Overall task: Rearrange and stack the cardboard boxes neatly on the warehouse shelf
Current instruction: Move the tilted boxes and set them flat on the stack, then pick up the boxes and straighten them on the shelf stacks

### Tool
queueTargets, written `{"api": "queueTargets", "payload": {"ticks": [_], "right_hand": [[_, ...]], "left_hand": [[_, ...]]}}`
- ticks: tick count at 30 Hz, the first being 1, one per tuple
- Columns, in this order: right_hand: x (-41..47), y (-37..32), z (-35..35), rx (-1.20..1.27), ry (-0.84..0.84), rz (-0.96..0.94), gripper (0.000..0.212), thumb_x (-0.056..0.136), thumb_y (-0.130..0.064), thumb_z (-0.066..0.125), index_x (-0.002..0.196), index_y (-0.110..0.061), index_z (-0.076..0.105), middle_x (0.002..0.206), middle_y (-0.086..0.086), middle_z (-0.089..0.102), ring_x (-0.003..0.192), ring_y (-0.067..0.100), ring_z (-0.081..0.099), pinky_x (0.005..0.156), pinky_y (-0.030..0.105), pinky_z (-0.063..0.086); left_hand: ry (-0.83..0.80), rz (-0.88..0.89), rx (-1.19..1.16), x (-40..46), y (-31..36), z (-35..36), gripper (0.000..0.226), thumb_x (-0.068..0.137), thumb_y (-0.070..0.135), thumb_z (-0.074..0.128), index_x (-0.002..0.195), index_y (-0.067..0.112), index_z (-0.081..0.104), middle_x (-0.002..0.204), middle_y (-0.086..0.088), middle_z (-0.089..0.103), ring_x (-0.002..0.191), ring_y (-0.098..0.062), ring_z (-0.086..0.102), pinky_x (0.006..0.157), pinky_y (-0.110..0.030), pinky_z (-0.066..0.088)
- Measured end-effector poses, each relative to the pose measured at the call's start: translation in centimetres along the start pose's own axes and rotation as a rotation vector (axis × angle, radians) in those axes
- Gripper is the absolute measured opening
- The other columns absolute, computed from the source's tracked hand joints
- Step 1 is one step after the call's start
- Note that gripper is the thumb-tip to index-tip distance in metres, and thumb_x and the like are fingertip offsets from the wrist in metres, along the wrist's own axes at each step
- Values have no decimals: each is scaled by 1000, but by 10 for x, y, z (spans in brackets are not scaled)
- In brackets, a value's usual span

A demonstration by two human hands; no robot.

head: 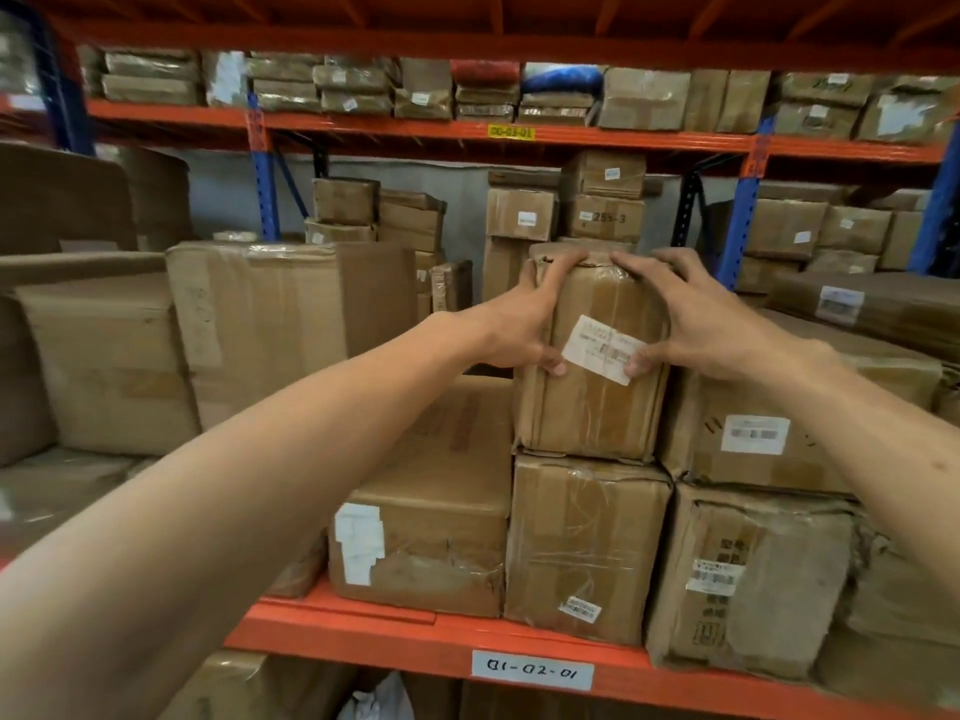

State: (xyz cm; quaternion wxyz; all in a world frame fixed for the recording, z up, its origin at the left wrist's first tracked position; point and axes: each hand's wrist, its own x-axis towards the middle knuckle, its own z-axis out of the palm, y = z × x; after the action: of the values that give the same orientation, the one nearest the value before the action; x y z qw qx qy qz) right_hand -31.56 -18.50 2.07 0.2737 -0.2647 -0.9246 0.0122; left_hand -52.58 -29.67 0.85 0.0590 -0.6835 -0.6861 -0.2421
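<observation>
A small taped cardboard box [592, 402] with a white label stands upright on top of a larger box [582, 543] at the shelf's front. My left hand [524, 324] grips its left side, fingers hooked over the top edge, thumb on the front. My right hand [691, 324] holds its right side, fingers over the top, thumb pressing on the label. A low box [431, 511] sits to the left of the stack. Two stacked boxes [753, 511] stand to its right.
The orange shelf beam [415, 641] carries a label reading 01-02-01. Big boxes [270, 324] fill the left of the shelf. More boxes stand behind and on the upper shelf [644, 101]. Blue uprights [265, 189] frame the far rack.
</observation>
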Motion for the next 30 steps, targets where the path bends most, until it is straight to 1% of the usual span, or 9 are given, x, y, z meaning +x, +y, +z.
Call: {"api": "queueTargets", "payload": {"ticks": [5,7,9,10,12,15,19,24,30], "right_hand": [[-4,-12,-1,-35,8,63,120,67,-29,94,155,-53,16,162,-5,11,143,36,32,110,53,38],[-3,-17,-8,-122,-9,82,115,71,-40,90,156,-54,13,164,0,11,146,38,25,115,57,34],[-3,-23,-14,-255,-4,77,110,75,-53,84,157,-53,11,167,8,8,153,38,7,122,58,17],[-3,-27,-16,-282,21,62,106,76,-57,81,158,-51,13,168,10,6,154,37,-2,123,58,9],[-2,-41,-18,-248,103,-3,98,80,-58,77,158,-46,19,168,13,6,154,36,-5,123,57,6],[4,-78,-20,-134,181,-108,86,86,-55,72,157,-41,27,166,13,14,154,37,7,122,59,18],[20,-137,-8,31,135,-193,80,88,-57,69,156,-44,28,167,6,11,154,32,9,121,55,21],[57,-212,19,55,9,-259,85,83,-71,66,153,-55,20,170,2,-2,155,37,3,120,61,18],[91,-296,79,-136,-119,-387,99,78,-69,73,154,-59,11,170,4,-12,154,40,-11,118,71,5]], "left_hand": [[33,-43,52,-23,10,9,135,76,21,87,150,53,-21,163,-25,13,138,-43,43,113,-63,35],[-29,-39,91,-39,5,9,138,77,24,86,147,55,-29,168,-19,-4,150,-42,23,119,-63,24],[-44,-26,122,-57,-7,2,136,79,30,85,147,53,-30,168,-14,-9,154,-32,-4,122,-62,13],[-17,-33,137,-67,-13,-5,133,80,32,84,149,51,-28,169,-13,-7,154,-29,-6,122,-60,13],[125,-64,141,-89,-25,-24,126,82,33,82,155,46,-19,169,-13,6,154,-30,11,121,-58,24],[459,-206,111,-124,-42,-49,111,85,34,80,161,34,-1,163,-12,29,145,-30,37,115,-55,37],[668,-567,4,-174,-81,-60,119,80,43,83,161,28,-2,162,-17,28,143,-37,39,114,-56,37],[588,-918,-230,-231,-136,-37,148,63,60,88,156,34,-24,162,-28,6,147,-50,22,117,-63,25],[324,-852,-294,-261,-177,6,156,58,62,90,141,50,-42,158,-34,-14,147,-57,0,117,-70,14]]}}
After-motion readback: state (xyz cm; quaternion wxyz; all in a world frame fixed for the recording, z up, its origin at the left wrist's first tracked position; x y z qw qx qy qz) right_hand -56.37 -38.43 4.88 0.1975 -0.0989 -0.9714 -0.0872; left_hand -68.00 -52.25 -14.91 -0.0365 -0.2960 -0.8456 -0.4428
